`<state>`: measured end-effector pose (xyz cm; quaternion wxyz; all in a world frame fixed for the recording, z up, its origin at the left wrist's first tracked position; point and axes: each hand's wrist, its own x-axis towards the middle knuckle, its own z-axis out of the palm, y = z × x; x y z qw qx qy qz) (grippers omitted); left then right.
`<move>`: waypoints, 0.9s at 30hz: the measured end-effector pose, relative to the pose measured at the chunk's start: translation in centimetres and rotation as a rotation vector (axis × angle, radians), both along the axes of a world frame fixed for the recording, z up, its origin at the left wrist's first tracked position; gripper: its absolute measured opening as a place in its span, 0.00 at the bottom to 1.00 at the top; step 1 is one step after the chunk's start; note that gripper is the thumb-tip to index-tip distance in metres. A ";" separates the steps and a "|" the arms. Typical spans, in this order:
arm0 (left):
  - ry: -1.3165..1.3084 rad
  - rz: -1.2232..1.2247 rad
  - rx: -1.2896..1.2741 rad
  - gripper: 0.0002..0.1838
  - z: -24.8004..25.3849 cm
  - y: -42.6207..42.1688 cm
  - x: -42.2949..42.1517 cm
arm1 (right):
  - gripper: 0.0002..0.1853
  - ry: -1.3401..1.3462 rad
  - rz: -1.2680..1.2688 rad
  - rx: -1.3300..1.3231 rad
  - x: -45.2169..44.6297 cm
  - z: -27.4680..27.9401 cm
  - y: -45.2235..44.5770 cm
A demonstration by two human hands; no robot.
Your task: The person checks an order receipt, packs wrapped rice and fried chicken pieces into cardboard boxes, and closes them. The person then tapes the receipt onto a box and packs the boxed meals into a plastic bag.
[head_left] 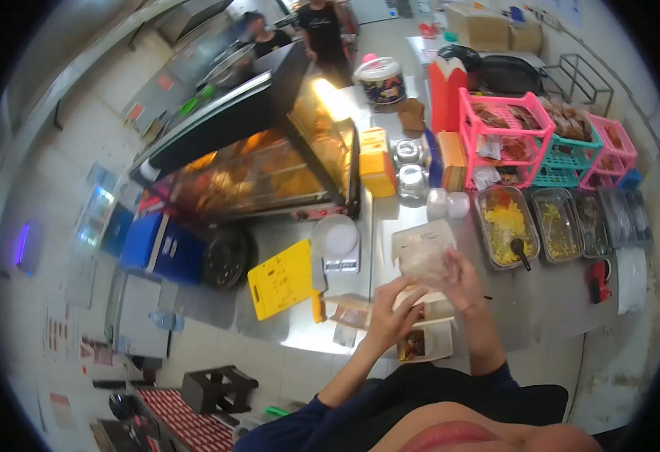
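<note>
A thin translucent plastic bag or sheet (423, 265) is held up over the steel counter between both hands. My left hand (394, 313) pinches its lower left side with bent fingers. On its right side, the fingers of my right hand (463, 282) grip the edge. Behind the plastic lies a whitish takeaway box (424, 235), partly covered by it. Under my wrists stands an open box with dark brown food (414, 344). A further open carton (349, 313) lies left of my left hand, and its contents are hard to make out.
Left are a yellow cutting board (279, 280), a yellow-handled knife (318, 297), a kitchen scale (340, 260) and a lit glass food warmer (262, 173). Right stand a tub of chopped yellow food (502, 222), a second tub (554, 226) and pink racks (505, 139). Two people stand behind.
</note>
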<state>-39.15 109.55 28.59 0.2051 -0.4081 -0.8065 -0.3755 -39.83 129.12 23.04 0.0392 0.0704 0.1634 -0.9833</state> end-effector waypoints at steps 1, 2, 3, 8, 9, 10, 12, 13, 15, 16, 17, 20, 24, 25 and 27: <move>0.016 0.042 0.056 0.21 0.1 -1.0 0.8 | 0.15 0.002 0.036 0.014 1.0 1.1 -3.0; 0.038 0.090 0.109 0.21 0.1 -2.5 1.7 | 0.18 0.046 0.097 -0.019 2.2 2.5 -5.9; 0.047 0.138 0.119 0.21 0.1 -4.3 2.4 | 0.21 0.090 0.163 -0.055 3.2 4.2 -8.9; 0.277 0.583 0.367 0.18 1.9 -16.2 8.3 | 0.27 0.483 0.246 0.169 7.4 7.3 -23.4; 0.294 0.614 0.397 0.17 1.5 -18.5 9.9 | 0.28 0.414 0.221 0.612 7.9 5.9 -26.0; 0.300 0.590 0.342 0.15 1.2 -20.7 11.6 | 0.29 0.431 0.227 0.737 8.4 5.2 -28.8; 0.310 0.594 0.331 0.13 0.0 -24.6 14.5 | 0.31 0.467 0.237 0.988 9.6 3.7 -34.2; 0.333 0.632 0.374 0.13 -1.2 -26.2 15.3 | 0.31 0.512 0.346 0.728 10.1 4.4 -36.6; 0.395 0.680 0.383 0.14 -1.6 -29.9 17.7 | 0.33 0.557 0.602 0.319 11.3 5.1 -41.7; 0.340 0.733 0.374 0.14 -1.9 -31.2 18.8 | 0.35 0.567 0.715 0.174 11.9 5.1 -44.1; 0.276 0.758 0.380 0.14 -2.3 -33.0 19.7 | 0.35 0.588 0.864 0.143 12.2 5.1 -46.9; 0.174 0.755 0.435 0.12 -2.6 -37.1 21.7 | 0.36 0.340 0.805 0.122 12.6 5.2 -52.6; 0.156 0.877 0.630 0.09 -3.9 -40.2 21.5 | 0.36 0.391 1.013 0.015 12.0 4.3 -56.9; 0.146 0.871 0.636 0.09 -4.4 -41.2 21.3 | 0.37 0.396 1.052 -0.004 11.7 4.0 -57.9; 0.031 0.791 0.754 0.09 -5.2 -43.5 20.7 | 0.37 0.408 1.103 -0.032 10.3 3.5 -60.4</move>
